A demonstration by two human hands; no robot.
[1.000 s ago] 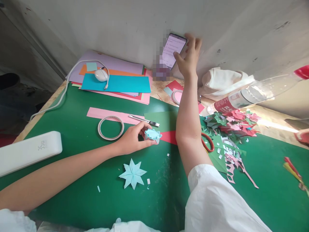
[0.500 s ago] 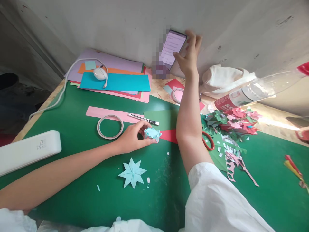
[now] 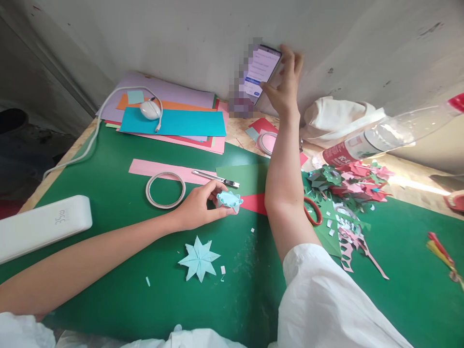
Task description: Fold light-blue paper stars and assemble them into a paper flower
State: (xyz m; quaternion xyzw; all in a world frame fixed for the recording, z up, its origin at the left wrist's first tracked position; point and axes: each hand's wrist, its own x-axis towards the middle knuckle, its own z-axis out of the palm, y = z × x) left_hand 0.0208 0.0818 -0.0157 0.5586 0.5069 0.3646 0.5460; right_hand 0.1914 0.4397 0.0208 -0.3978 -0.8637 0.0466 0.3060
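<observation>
Between the thumb and fingers of my left hand (image 3: 203, 205) is a small light-blue folded paper piece (image 3: 229, 200), just above the green mat. My right hand (image 3: 286, 87) is raised at the wall beside a phone (image 3: 266, 67) that leans there. Its fingers are spread, the thumb on the lit screen and the fingertips near the phone's right edge. A light-blue eight-pointed paper star (image 3: 199, 259) lies flat on the mat, nearer to me. Behind my left hand lie a tape ring (image 3: 166, 190) and a box cutter (image 3: 215, 178), which rests partly on a pink strip (image 3: 163, 169).
Stacked coloured paper (image 3: 195, 123) with a white mouse-like object (image 3: 150, 110) and cable is at the back left. A white power bank (image 3: 47, 227) lies left. To the right are red-handled scissors (image 3: 313, 211), paper flowers (image 3: 355, 183), scraps and a leaning plastic bottle (image 3: 377, 137).
The phone screen now shows blue highlighted parts near its bottom. The phone's visible edge sits slightly further right. My left hand and the paper piece have stayed put.
</observation>
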